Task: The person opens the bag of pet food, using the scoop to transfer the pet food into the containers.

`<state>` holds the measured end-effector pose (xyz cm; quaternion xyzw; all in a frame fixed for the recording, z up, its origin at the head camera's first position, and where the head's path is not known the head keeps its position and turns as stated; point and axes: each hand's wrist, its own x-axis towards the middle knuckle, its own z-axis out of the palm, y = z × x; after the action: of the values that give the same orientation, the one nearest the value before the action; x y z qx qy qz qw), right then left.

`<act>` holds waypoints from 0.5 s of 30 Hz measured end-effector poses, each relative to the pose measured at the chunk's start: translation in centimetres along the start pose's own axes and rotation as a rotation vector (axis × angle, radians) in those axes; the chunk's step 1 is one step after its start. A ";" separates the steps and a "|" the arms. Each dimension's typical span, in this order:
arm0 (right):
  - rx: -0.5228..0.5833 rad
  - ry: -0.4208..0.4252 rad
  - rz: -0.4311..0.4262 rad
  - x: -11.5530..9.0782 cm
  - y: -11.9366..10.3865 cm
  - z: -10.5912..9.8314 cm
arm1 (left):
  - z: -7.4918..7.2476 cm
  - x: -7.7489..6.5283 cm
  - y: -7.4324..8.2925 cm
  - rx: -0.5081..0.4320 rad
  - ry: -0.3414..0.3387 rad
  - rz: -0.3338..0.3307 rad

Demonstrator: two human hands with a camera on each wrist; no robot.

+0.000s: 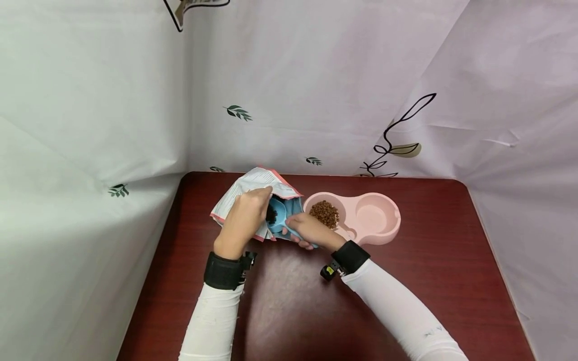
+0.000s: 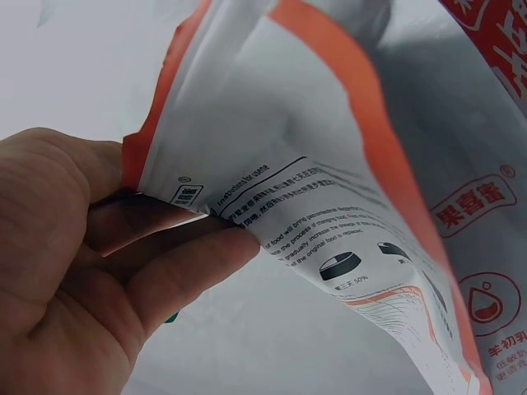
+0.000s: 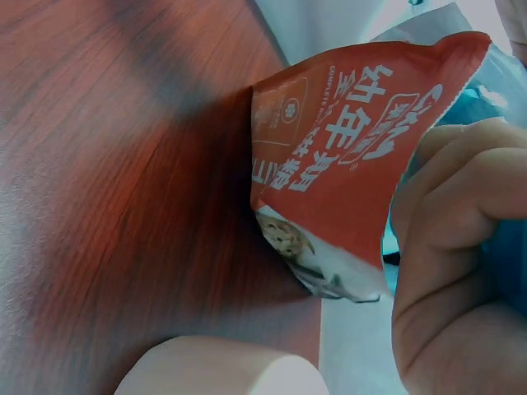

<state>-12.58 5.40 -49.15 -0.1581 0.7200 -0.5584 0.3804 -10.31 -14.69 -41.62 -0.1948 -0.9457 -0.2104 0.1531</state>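
A pet food bag [image 1: 246,186], white and red with printed text, leans on the table with its mouth facing right. My left hand [image 1: 246,215] pinches the bag's upper edge; in the left wrist view, thumb and fingers close on the printed panel [image 2: 272,206]. A blue scoop [image 1: 278,213] sits in the bag's mouth with some dark kibble in its cup. Its handle is gripped by my right hand [image 1: 311,230]. Seen from the right wrist, the bag's red side [image 3: 346,123] stands beside that hand, and the scoop is mostly hidden behind the fingers.
A pink double bowl [image 1: 349,205] stands just right of the bag, close to my right hand. Brown kibble [image 1: 324,214] lies in its left compartment; the right one holds nothing visible. White patterned cloth [image 1: 280,100] hangs behind and beside the dark red table [image 1: 442,250].
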 end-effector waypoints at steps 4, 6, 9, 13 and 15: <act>-0.035 0.014 -0.079 -1.2 1.2 -0.5 | -0.1 0.1 -0.1 0.001 -0.003 -0.009; -0.026 0.018 -0.108 -1.7 2.0 -0.6 | -0.1 0.1 -0.1 -0.003 -0.005 -0.012; 0.027 0.016 -0.140 -2.3 3.3 -0.7 | -0.2 0.1 -0.2 -0.009 -0.005 -0.015; 0.134 0.000 -0.160 -2.5 4.5 -0.7 | -0.1 0.2 -0.3 -0.014 -0.007 -0.018; 0.155 -0.004 -0.160 -2.6 4.6 -0.7 | -0.1 0.2 -0.2 -0.016 -0.011 -0.020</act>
<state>-10.41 9.09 -52.38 -0.1865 0.6589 -0.6408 0.3471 -10.56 -14.87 -41.56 -0.1877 -0.9467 -0.2185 0.1443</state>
